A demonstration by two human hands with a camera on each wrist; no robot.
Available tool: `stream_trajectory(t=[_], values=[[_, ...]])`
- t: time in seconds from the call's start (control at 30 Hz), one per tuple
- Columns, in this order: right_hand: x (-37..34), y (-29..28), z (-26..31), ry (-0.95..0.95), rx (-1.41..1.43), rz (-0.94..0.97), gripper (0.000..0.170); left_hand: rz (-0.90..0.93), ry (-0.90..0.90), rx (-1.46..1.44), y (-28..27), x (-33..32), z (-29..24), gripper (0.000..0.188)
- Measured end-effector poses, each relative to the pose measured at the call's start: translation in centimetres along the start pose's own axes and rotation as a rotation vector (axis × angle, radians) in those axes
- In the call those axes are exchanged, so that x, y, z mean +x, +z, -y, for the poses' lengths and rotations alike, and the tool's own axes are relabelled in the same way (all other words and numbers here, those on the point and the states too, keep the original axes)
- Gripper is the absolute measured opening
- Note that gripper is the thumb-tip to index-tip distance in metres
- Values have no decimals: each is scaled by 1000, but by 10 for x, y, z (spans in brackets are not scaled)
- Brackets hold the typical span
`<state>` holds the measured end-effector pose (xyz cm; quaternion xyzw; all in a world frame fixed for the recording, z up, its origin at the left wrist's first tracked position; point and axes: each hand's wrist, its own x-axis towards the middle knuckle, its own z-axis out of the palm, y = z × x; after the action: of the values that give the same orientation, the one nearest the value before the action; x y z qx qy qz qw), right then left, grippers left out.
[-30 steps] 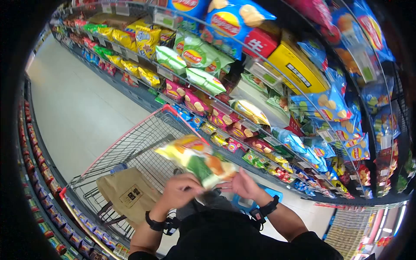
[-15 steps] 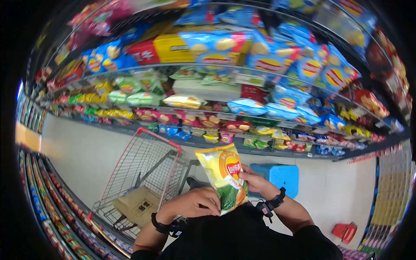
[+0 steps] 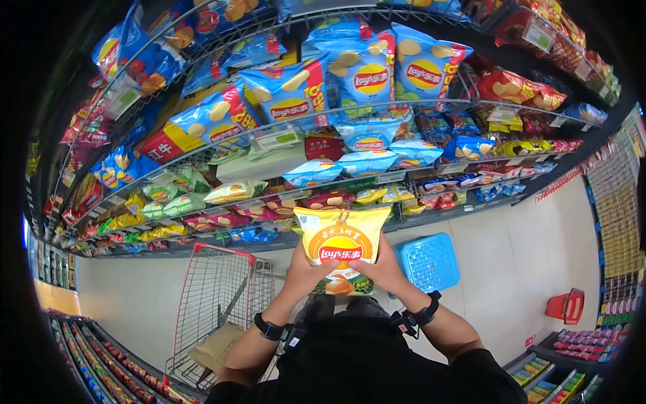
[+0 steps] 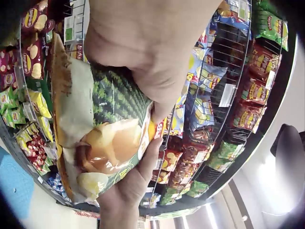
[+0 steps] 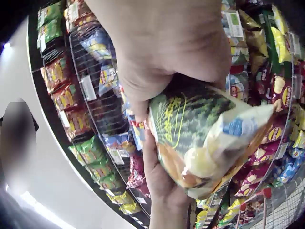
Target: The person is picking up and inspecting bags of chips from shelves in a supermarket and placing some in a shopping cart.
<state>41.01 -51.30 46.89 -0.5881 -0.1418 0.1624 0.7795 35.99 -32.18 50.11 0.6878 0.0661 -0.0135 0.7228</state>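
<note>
Dark wire-fronted metal shelf (image 3: 425,218): stands ahead. Puffed yellow-and-green plastic crisp bag (image 3: 341,232): held before the shelf's lower edge; judged light, slippery, contents fragile; hold gently by both sides. Left hand (image 3: 308,273), right hand (image 3: 385,271): fingers gripping opposite sides, thumbs on front

Two hands (image 3: 306,271) are gripping one yellow chip bag (image 3: 342,236), two wrist straps (image 3: 269,329) are showing, one cart (image 3: 225,252) is carrying one paper bag (image 3: 212,349), one blue stool (image 3: 429,261) is standing by, and apparently one red basket (image 3: 564,307) is sitting out there!
</note>
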Motion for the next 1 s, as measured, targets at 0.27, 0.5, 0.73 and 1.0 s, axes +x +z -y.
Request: stream_trajectory(t=[0.27,0.5,0.73,1.0], values=[[9,3,-23,198,279,36,61,64,-4,-69,-17,13,11,65],[51,64,-39,116,5,-189,51,-68,244,327,-81,7,45,60],[68,131,-42,-20,-248,267,74,-239,84,-53,-133,-2,57,69],[103,155,-39,66,-117,193,69,-232,-81,-546,-210,0,74,54]])
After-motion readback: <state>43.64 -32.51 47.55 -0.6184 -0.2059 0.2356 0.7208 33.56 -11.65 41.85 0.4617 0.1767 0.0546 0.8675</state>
